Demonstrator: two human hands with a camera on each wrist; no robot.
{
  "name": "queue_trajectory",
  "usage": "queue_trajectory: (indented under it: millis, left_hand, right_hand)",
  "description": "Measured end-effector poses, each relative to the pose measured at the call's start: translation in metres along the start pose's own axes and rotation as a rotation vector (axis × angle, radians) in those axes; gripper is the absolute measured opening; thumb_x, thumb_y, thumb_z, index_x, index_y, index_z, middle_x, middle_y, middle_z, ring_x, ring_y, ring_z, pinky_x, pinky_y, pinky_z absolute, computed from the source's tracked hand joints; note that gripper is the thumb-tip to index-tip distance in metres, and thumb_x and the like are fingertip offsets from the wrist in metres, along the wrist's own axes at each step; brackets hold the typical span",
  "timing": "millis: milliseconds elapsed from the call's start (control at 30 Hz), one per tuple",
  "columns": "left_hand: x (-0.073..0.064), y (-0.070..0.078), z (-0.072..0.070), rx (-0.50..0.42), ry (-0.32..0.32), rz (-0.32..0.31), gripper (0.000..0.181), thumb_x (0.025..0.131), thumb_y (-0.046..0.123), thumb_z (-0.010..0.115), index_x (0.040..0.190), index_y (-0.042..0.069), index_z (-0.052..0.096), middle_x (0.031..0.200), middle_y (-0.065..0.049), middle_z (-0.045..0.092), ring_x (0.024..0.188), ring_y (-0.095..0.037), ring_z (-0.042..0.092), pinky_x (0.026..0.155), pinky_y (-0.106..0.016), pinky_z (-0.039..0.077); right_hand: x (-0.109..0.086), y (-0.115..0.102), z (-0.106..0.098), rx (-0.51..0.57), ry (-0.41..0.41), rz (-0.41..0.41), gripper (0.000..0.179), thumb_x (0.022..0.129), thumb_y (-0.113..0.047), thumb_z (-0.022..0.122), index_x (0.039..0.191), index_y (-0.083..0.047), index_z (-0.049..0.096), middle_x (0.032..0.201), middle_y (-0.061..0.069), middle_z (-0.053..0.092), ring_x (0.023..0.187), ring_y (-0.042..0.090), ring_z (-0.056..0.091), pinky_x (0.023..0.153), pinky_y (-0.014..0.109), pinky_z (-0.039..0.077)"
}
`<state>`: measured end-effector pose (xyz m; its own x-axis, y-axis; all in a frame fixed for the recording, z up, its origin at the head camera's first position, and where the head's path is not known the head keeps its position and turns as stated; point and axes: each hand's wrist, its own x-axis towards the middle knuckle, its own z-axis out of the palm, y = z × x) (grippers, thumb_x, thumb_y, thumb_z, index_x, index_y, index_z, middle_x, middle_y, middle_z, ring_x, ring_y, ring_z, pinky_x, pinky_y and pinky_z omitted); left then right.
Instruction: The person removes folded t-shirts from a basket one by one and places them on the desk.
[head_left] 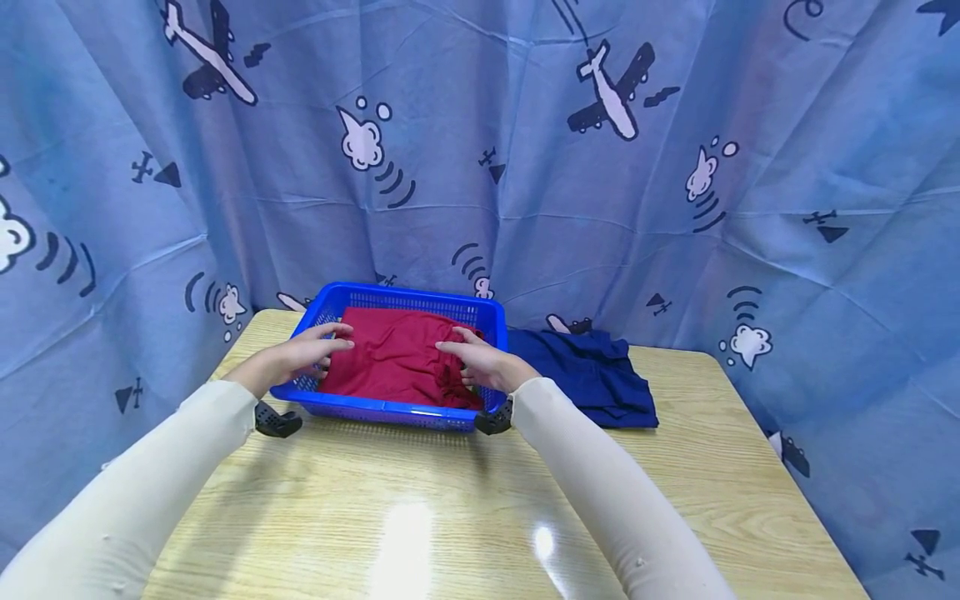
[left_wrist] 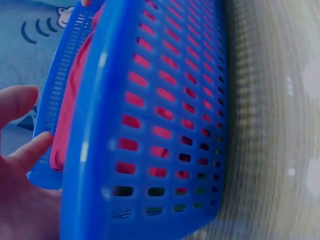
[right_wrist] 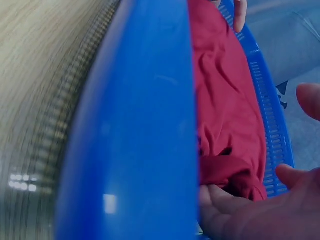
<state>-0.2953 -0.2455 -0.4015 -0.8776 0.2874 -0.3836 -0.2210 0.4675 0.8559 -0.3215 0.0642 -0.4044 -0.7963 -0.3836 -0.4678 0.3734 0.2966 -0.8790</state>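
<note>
A red cloth garment [head_left: 393, 354] lies inside a blue plastic basket [head_left: 386, 407] with slotted sides. Over the basket's left end, my left hand [head_left: 302, 352] spreads its fingers beside the garment's left edge. In the left wrist view, a fingertip [left_wrist: 44, 142] comes right at the red cloth behind the rim. My right hand [head_left: 486, 363] reaches in at the right end, fingers loosely bent and thumb apart. The right wrist view shows its lower fingers [right_wrist: 220, 202] against the bunched fold of the garment, partly hidden behind the rim.
Dark blue folded cloth [head_left: 592, 375] lies on the wooden table [head_left: 697, 467] just right of the basket. A blue curtain [head_left: 480, 167] with airplane prints hangs behind the table. Small greenish bits show through the basket's lower slots in the left wrist view.
</note>
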Motion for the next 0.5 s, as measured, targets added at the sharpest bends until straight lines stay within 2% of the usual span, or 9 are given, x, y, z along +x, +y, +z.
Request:
queue_trajectory:
  millis: [100, 200, 367, 500]
  left_hand:
    - [0.0009, -0.0002, -0.0020, -0.050, -0.052, -0.015, 0.069, 0.107, 0.030, 0.044, 0.163, 0.011, 0.009, 0.168, -0.027, 0.006, 0.147, -0.055, 0.025, 0.120, -0.061, 0.031]
    - [0.0025, 0.0006, -0.0026, -0.071, -0.105, -0.031, 0.069, 0.108, 0.027, 0.042, 0.164, 0.012, 0.005, 0.168, -0.026, -0.003, 0.150, -0.059, 0.013, 0.123, -0.062, 0.024]
    - [0.0040, 0.0040, 0.0004, 0.041, -0.132, -0.063, 0.065, 0.108, 0.026, 0.041, 0.163, 0.011, 0.011, 0.168, -0.026, 0.000, 0.151, -0.051, 0.019, 0.121, -0.059, 0.029]
    - [0.0061, 0.0059, 0.0039, 0.120, -0.154, -0.072, 0.066, 0.107, 0.030, 0.045, 0.163, 0.015, 0.014, 0.169, -0.025, 0.000, 0.154, -0.047, 0.011, 0.122, -0.061, 0.026]
  right_hand:
    - [0.0018, 0.0007, -0.0008, 0.027, -0.015, 0.000, 0.081, 0.102, -0.032, 0.056, 0.164, -0.028, 0.005, 0.172, 0.009, 0.003, 0.155, 0.048, 0.011, 0.125, 0.061, 0.018]
    - [0.0031, 0.0016, -0.0002, 0.033, -0.014, 0.015, 0.081, 0.101, -0.032, 0.057, 0.164, -0.029, 0.006, 0.172, 0.009, 0.004, 0.156, 0.044, 0.012, 0.125, 0.061, 0.018]
    - [0.0035, 0.0037, 0.0022, -0.081, -0.030, 0.025, 0.081, 0.101, -0.034, 0.058, 0.164, -0.031, 0.007, 0.172, 0.009, 0.003, 0.158, 0.039, 0.009, 0.125, 0.064, 0.011]
    - [0.0043, 0.0057, 0.0036, -0.165, -0.065, 0.023, 0.079, 0.101, -0.035, 0.058, 0.164, -0.034, 0.011, 0.173, 0.008, 0.003, 0.159, 0.035, 0.001, 0.124, 0.067, 0.007]
